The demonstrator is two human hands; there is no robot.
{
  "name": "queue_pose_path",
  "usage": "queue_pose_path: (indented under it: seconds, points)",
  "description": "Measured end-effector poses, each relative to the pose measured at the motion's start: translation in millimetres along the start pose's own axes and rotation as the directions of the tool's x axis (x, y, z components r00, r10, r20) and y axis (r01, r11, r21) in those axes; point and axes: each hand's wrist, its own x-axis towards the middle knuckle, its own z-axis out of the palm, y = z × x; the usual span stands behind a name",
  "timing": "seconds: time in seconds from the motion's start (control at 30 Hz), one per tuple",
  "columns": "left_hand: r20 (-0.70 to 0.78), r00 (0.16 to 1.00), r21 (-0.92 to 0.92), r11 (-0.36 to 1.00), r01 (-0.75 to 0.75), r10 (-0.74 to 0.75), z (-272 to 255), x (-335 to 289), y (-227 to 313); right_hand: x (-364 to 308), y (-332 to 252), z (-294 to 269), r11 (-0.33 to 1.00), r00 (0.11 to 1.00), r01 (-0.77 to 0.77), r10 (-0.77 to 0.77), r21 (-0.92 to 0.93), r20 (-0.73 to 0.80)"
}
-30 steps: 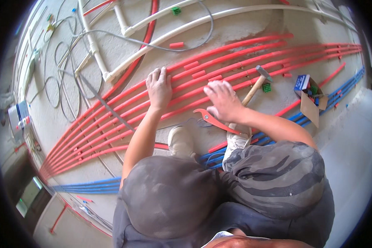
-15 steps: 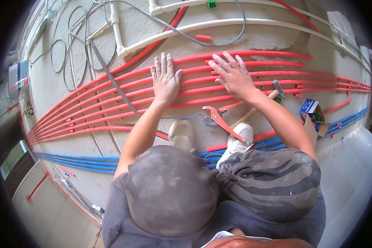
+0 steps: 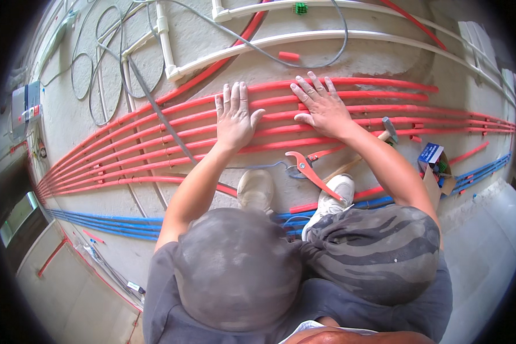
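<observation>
Several red conduit pipes (image 3: 378,109) run side by side across the concrete floor in front of me. Flat across them lies my left hand (image 3: 235,121), fingers outstretched and thumb apart, holding nothing. My right hand (image 3: 324,109) rests palm down farther right on the same pipes, fingers spread and nothing in them. Between my hands and my shoes are red-handled pipe cutters (image 3: 307,168). A hammer (image 3: 390,131) lies partly under my right forearm, its head on the pipes and its wooden handle toward my right shoe.
White pipes (image 3: 304,39) and a looped grey cable (image 3: 345,34) lie beyond the red ones. Blue pipes (image 3: 109,225) run nearer me. An open box (image 3: 438,166) of small parts stands at right. A short red pipe piece (image 3: 288,56) and a long grey rod (image 3: 160,114) lie on the floor.
Both hands stay flat on the pipes with fingers apart. My left hand sits slightly lower and farther right in the picture. The whole view has shifted a little.
</observation>
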Motion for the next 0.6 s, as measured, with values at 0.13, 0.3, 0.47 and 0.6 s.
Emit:
queue_pose_path:
  seconds: [0.13,0.3,0.47,0.6]
  points:
    - [0.047,0.998,0.005,0.999,-0.038,0.038,-6.3,1.0,1.4,-4.2,-6.6,3.3,0.999,0.999,0.028,-0.029,-0.033,-0.034]
    - [0.015,0.998,0.007,0.998,-0.064,0.064,-7.8,-3.1,-2.1,-12.7,-23.8,9.1,0.997,0.997,0.075,-0.075,-0.007,-0.010]
    - [0.029,0.998,0.044,0.997,-0.058,0.056,-3.7,-2.8,-3.5,-28.4,-37.7,-6.3,0.994,0.996,0.093,-0.093,0.054,0.008]
    - [-0.020,0.997,0.046,0.996,-0.076,0.077,-2.7,-1.0,-1.0,-78.1,-74.9,-3.5,0.985,0.995,0.102,-0.104,0.137,0.009]
